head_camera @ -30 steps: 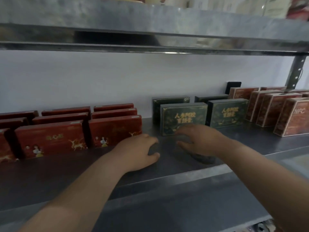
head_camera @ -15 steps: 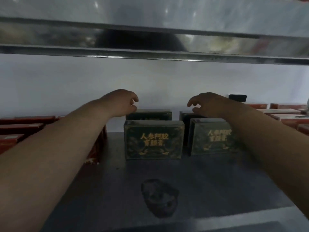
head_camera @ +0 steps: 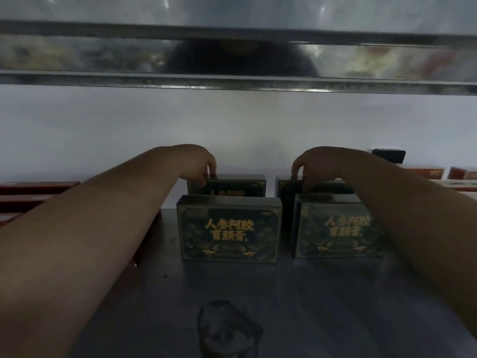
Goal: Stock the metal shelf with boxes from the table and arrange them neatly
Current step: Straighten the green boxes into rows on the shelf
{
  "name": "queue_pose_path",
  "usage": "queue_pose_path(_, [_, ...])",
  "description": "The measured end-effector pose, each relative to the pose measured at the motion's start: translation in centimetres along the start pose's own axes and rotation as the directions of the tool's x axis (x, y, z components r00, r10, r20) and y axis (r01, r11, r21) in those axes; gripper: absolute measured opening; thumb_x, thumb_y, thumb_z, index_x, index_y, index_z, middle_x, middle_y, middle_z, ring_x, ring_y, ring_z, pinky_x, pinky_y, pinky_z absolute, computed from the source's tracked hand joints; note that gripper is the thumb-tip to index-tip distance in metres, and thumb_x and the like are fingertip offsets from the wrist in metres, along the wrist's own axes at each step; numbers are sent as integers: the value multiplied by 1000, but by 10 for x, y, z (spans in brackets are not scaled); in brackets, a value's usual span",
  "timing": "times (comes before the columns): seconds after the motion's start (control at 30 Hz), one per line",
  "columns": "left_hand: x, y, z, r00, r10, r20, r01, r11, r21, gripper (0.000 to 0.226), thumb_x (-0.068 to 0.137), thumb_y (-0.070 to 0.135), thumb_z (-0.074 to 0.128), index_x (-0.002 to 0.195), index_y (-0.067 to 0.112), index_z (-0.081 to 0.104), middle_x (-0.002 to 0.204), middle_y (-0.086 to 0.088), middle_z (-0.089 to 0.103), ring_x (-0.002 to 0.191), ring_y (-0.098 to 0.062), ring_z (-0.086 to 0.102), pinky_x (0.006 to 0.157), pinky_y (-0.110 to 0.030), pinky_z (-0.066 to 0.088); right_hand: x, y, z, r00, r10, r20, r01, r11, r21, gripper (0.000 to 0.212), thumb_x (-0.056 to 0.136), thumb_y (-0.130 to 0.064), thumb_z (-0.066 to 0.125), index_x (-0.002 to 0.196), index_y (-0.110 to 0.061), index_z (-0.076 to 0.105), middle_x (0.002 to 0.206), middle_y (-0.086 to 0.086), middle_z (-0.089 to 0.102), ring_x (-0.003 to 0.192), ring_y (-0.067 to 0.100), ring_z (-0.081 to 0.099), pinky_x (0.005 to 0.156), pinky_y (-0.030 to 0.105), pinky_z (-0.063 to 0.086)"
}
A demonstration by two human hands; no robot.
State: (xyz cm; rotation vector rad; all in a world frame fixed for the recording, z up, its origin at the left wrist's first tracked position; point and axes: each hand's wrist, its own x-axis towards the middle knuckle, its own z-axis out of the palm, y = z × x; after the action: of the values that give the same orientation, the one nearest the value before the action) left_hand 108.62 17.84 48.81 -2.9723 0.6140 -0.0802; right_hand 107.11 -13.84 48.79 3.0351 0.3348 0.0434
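Near half of the shelf deck point(head_camera: 335, 306) is open across its full width, carrying only a flat dark stain point(head_camera: 227, 329).

Mid-depth obstacles: left front box point(head_camera: 228, 231) and right front box point(head_camera: 335, 228), upright, with a narrow slot between them. A wider lane runs between the left front box and the red boxes point(head_camera: 33, 188) at far left.

Close behind stand the left rear box point(head_camera: 240, 186) and right rear box point(head_camera: 285, 200). Clearance to the wall point(head_camera: 232, 120) appears slight, though the view is dim.

There is ample headroom under the upper shelf point(head_camera: 232, 78). The left hand point(head_camera: 198, 161) and right hand point(head_camera: 317, 164) grip the rear box tops, and their forearms cross both side lanes.
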Motion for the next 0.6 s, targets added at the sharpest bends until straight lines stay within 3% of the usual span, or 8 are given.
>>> queue_pose_path(0.43, [-2,-21,0,1000,-14,2,14,998,67,36,84,19,73,119,24,64,114,3,63,98,-16,57,77,-31,49,12,-24,4,996,-28,-81,28,1000,-11,43,73,-35,85,111,-35,65,105,-9,58,102,16,54,85,35,50])
queue_pose_path(0.6, [2,-23,3,1000,-16,-12,17,996,85,33,86,17,70,118,23,63,116,2,63,99,-16,56,77,-30,48,13,-24,5,995,-37,-93,36,999,-16,42,74,-33,83,112,-36,64,105,-10,56,102,16,54,81,34,49])
